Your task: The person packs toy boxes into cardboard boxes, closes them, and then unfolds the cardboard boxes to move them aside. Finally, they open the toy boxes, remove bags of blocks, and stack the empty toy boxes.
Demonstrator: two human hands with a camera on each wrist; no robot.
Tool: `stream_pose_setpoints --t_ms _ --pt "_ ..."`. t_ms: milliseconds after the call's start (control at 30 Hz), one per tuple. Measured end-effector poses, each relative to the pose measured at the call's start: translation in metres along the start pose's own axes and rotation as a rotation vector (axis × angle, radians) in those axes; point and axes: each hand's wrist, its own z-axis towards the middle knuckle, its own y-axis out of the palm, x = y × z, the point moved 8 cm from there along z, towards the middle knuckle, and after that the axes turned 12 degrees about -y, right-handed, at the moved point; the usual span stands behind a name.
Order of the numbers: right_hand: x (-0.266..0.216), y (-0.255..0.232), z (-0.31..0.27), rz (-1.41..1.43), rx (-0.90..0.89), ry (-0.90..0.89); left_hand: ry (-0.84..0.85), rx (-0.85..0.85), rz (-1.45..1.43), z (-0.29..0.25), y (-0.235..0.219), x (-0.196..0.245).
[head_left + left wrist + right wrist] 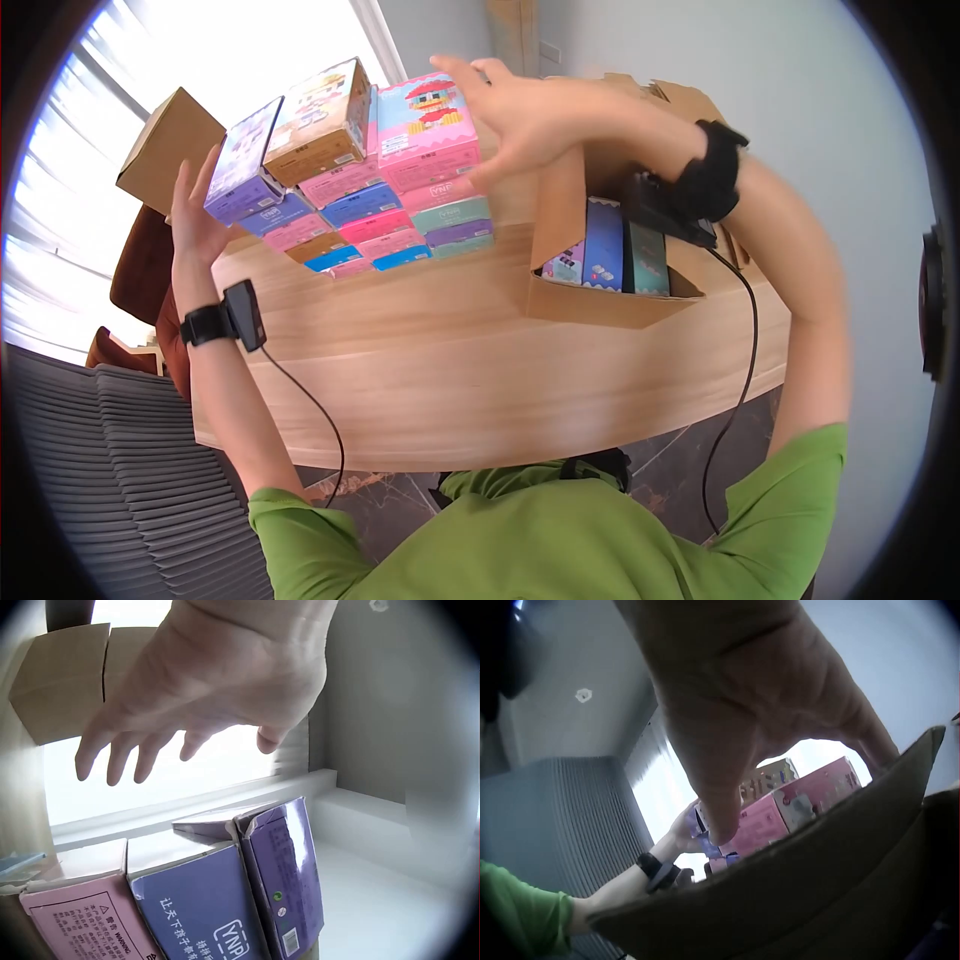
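Small colourful boxes stand in a stack on the wooden table, with a purple box at the upper left, a brown-sided box beside it and a pink box at the upper right. My left hand is raised at the stack's left side, fingers extended. The left wrist view shows a gap between that hand and the purple box. Fingers spread, my right hand hovers by the right side of the pink box; whether it touches is unclear. Neither hand holds anything.
An open cardboard carton on the right of the table holds several upright boxes, including a blue one. My right forearm passes over it. Another cardboard box stands at the far left. Cables hang from both wrist cameras.
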Motion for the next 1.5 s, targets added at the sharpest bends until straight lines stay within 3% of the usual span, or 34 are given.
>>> stream_pose_setpoints --t_ms 33,100,267,367,400,433,500,633,667,767,867,1067,1200,1233,1300,1333,1400,1433,1467,1500 --pt "-0.002 0.007 -0.002 0.021 -0.044 0.04 -0.012 -0.012 -0.016 0.007 0.005 0.003" --pt "0.012 0.022 0.014 0.016 0.123 -0.059 0.014 -0.074 0.037 0.041 -0.01 0.007" --pt "0.015 0.024 0.019 0.077 0.264 -0.095 -0.07 -0.128 0.077 0.045 -0.007 -0.004" --pt "0.028 0.027 0.014 0.364 0.115 -0.02 -0.052 -0.344 -0.053 0.018 0.021 -0.01" --pt "0.035 0.031 0.001 0.63 0.043 0.15 -0.056 -0.265 -0.015 0.02 0.011 -0.015" --pt "0.032 0.044 0.003 0.84 -0.309 0.095 -0.08 -0.291 -0.017 0.041 -0.018 -0.019" --pt "0.046 0.055 0.008 1.004 -0.251 0.295 -0.147 -0.041 0.006 0.067 -0.063 -0.052" --pt "0.06 0.083 0.014 1.272 -0.12 0.694 -0.312 0.048 -0.093 0.077 -0.082 -0.117" --pt "0.052 0.084 0.011 1.365 -0.189 0.591 -0.329 0.049 -0.105 0.076 -0.085 -0.127" --pt "0.052 0.104 0.017 1.294 -0.094 0.664 -0.345 0.052 -0.12 0.074 -0.095 -0.143" --pt "0.045 0.113 0.025 1.446 -0.164 0.553 -0.354 0.054 -0.127 0.07 -0.103 -0.15" --pt "0.053 0.125 0.03 1.521 -0.166 0.663 -0.377 0.032 -0.126 0.062 -0.109 -0.157" --pt "0.05 0.112 0.026 1.498 -0.159 0.604 -0.4 -0.025 -0.14 0.061 -0.106 -0.156" --pt "0.057 0.102 0.025 1.401 -0.106 0.645 -0.399 -0.082 -0.138 0.062 -0.102 -0.149" --pt "0.085 0.077 0.029 1.199 -0.002 0.715 -0.352 -0.365 -0.12 0.075 -0.089 -0.122" --pt "0.095 0.043 0.047 1.025 -0.09 0.209 -0.301 -0.43 -0.119 0.081 -0.083 -0.102" --pt "0.083 -0.028 -0.01 0.716 0.143 0.338 -0.064 0.006 -0.09 0.051 -0.06 -0.049" --pt "0.085 -0.038 -0.027 0.628 0.095 0.387 -0.077 0.059 -0.104 0.034 -0.041 -0.035" --pt "0.07 -0.036 -0.051 0.525 -0.043 0.366 -0.09 0.11 -0.116 0.019 -0.025 -0.022" --pt "0.088 -0.009 -0.064 0.411 -0.335 0.428 -0.101 0.16 -0.126 0.011 -0.019 -0.017"
